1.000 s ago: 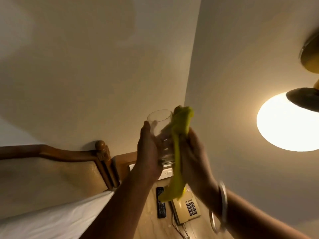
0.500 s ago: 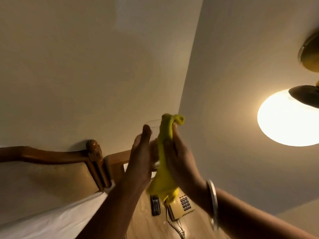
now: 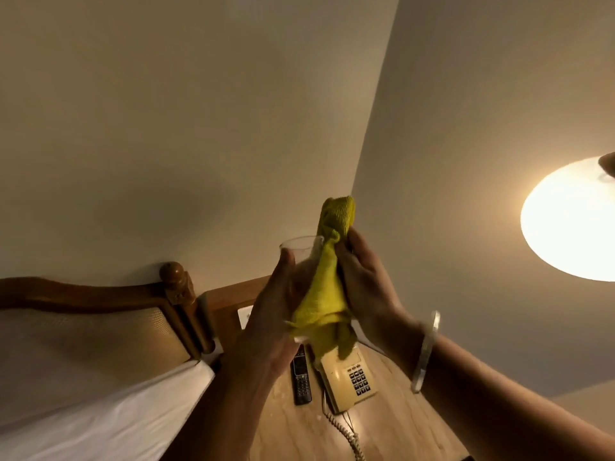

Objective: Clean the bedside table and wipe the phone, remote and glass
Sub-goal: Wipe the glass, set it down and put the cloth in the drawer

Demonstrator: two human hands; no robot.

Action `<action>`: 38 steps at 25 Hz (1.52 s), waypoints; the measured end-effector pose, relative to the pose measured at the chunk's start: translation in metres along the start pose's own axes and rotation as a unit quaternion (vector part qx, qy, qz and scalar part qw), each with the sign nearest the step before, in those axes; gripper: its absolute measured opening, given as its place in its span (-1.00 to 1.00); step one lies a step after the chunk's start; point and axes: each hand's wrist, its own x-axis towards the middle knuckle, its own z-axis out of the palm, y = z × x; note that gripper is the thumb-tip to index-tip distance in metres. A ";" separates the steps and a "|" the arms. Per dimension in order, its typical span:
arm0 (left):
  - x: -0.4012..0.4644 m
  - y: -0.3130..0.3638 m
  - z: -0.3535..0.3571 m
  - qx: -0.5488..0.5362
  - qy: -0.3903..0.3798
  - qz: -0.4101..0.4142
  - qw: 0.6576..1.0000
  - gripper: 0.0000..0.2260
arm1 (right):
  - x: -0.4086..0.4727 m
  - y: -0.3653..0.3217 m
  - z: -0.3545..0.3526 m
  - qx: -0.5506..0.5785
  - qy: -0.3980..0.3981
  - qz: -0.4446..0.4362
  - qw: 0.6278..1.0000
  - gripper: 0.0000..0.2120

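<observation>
I look up at two plain cream walls [image 3: 199,128] meeting in a corner. A glowing round lamp [image 3: 572,221] shines at my right. At my lower left, a carved wooden headboard [image 3: 100,294] with a woven panel rises above a white sheet [image 3: 100,410].

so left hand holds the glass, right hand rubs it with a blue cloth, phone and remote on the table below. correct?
One error: the cloth is yellow, not blue, as the head view shows. The rest stands: the left hand holds the glass, the right hand rubs it, and the phone and remote lie on the table below.
</observation>
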 end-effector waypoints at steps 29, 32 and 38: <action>0.124 -0.308 -0.329 0.446 0.422 -0.067 0.786 -0.30 | -0.144 0.329 -0.086 -0.226 0.111 0.263 0.932 -0.80; 0.122 -0.322 -0.329 0.450 0.435 -0.064 0.777 -0.17 | -0.148 0.341 -0.088 -0.223 0.080 0.307 0.922 -0.80; -0.006 -0.382 -0.252 0.642 0.290 -0.133 0.698 -0.53 | -0.172 0.357 -0.086 -0.214 -0.004 0.282 0.935 -0.76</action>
